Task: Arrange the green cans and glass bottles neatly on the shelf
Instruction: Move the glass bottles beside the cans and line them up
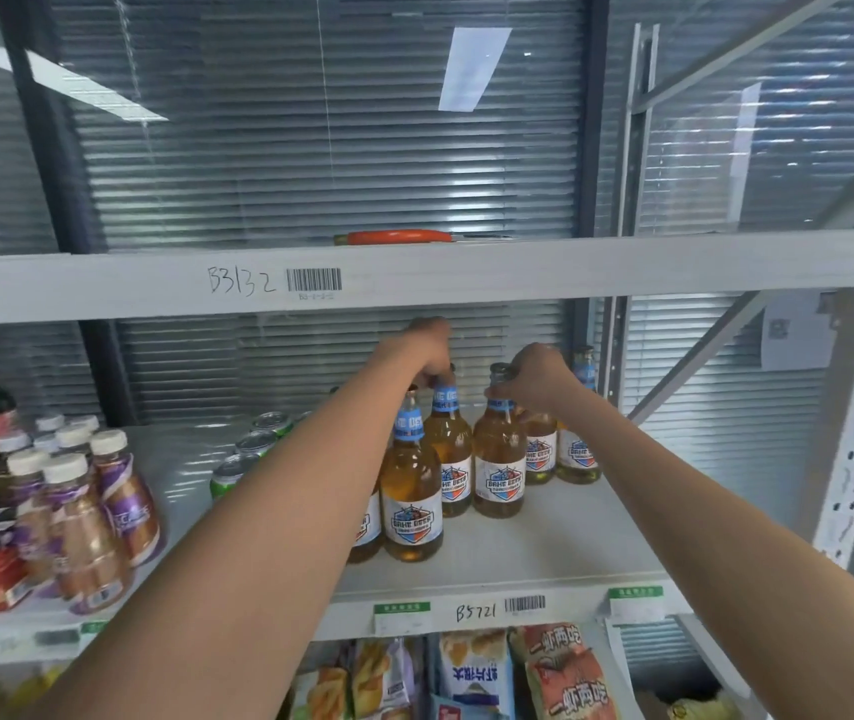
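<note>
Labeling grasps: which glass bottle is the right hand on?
The right hand grips the neck of the front-right bottle; the left hand tops the bottle behind.

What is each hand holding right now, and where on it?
Each grips a glass beer bottle at the top: left hand on the second bottle, right hand around the neck of the third bottle.

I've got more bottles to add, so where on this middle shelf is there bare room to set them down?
Bare white shelf lies in front of and right of the amber glass bottles, out to the upright. A smaller patch separates the green cans from the purple-labelled plastic bottles. The left end is crowded.
</note>
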